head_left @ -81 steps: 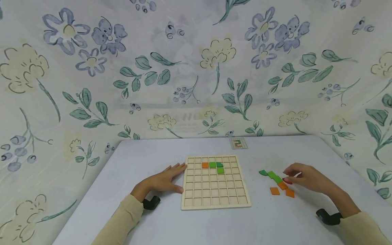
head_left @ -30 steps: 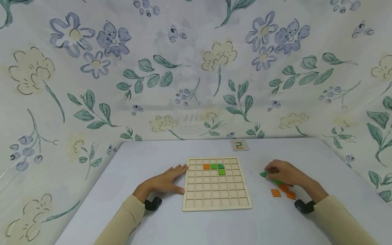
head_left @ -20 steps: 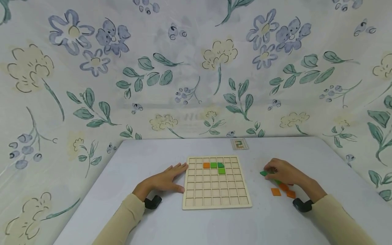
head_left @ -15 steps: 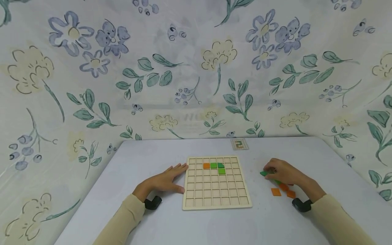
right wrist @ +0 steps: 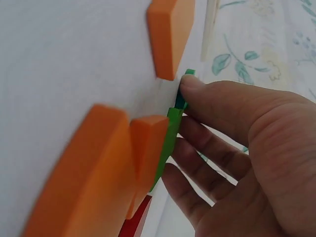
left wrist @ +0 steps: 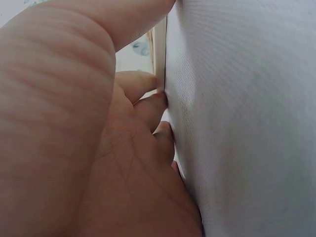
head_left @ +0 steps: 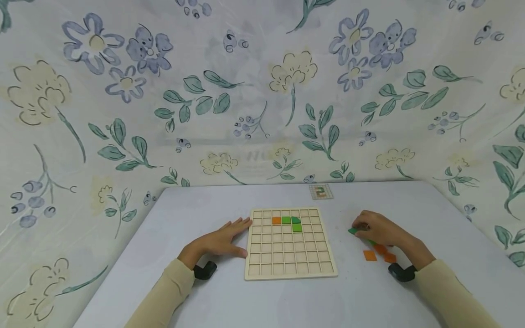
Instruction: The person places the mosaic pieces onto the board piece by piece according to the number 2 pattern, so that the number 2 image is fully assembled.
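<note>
1. Left hand (head_left: 218, 241): it lay flat, fingers spread and straight, gripping nothing. Thumb and fingertips met the left edge of the square, pale wood-look grid board (head_left: 289, 258), presumably to steady it on the white table (head_left: 180, 214).
2. Right hand (head_left: 381, 228): thumb and fingers were bent together at the far end of the loose pieces, right of the board. The thumb tip pressed the dark green curved tile (right wrist: 180, 98), which appeared pinched; the opposing fingertip was hidden.
3. Loose stock: a light green tile (right wrist: 169, 133) lay against the dark green one, with three flat orange square tiles (head_left: 370, 255) and a red tile (right wrist: 134, 222) nearby. Grouping within the right hand's reach was judged convenient for picking.
4. Board contents: an orange square (head_left: 276, 220), a light green square (head_left: 286, 220) and a dark green tile with one rounded corner (head_left: 295, 220) sat side by side in one row; another light green square (head_left: 297, 228) sat directly below the rounded one. Raised ribs between cells probably kept them aligned.
5. Finish: tiles were smooth, thick-edged and evenly coloured; wood or plastic could not be determined.
6. Reference: a small gridded card (head_left: 321, 192) bearing a coloured figure lay behind the board, likely for viewing.
</note>
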`<state>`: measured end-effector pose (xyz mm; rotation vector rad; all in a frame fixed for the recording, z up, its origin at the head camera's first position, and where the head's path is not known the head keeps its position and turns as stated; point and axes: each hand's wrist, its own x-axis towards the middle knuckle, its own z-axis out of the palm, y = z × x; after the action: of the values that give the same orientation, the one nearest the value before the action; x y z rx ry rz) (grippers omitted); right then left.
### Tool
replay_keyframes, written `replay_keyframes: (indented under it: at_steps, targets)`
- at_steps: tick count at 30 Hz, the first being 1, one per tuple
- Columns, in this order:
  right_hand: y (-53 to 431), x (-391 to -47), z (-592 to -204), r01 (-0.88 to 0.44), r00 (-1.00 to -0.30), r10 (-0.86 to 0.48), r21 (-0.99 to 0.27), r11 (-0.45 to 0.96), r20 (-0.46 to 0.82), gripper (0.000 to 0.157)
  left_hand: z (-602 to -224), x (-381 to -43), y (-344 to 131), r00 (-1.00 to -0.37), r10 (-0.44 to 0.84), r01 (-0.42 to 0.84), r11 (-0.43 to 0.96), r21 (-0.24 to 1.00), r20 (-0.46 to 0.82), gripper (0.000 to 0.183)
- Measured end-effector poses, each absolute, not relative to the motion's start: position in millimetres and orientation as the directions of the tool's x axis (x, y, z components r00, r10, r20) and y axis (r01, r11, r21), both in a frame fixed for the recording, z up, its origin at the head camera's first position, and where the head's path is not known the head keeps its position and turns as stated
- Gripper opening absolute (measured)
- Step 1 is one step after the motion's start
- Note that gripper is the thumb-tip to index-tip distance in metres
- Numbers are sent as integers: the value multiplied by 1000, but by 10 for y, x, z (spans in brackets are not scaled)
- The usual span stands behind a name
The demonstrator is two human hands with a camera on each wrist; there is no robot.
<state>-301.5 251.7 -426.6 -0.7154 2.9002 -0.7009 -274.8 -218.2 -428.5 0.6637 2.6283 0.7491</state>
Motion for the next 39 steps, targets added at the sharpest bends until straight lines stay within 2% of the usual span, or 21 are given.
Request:
replay_keyframes:
  at_steps: [9, 22, 31, 39]
  targets:
    - [2488, -3016, -4251, -429, -884, -467, -453, 781, 33, 18, -4324, -2778, -2176, -842, 508, 338, 758, 557, -180, 104]
    - [2463, -3001, -4259, -403, -895, -445, -474, 783, 25, 21, -4299, -2757, -2167, -846, 503, 333, 758, 560, -177, 103]
    - [2446, -3005, -4237, -462, -865, -495, -505, 729, 78, 20, -4298, -2763, -2193, -836, 523, 357, 748, 560, -165, 103]
    - [2356, -3002, -4184, -469, -849, -527, -524, 711, 45, 24, -4299, -2768, -2179, -834, 521, 354, 756, 551, -179, 103]
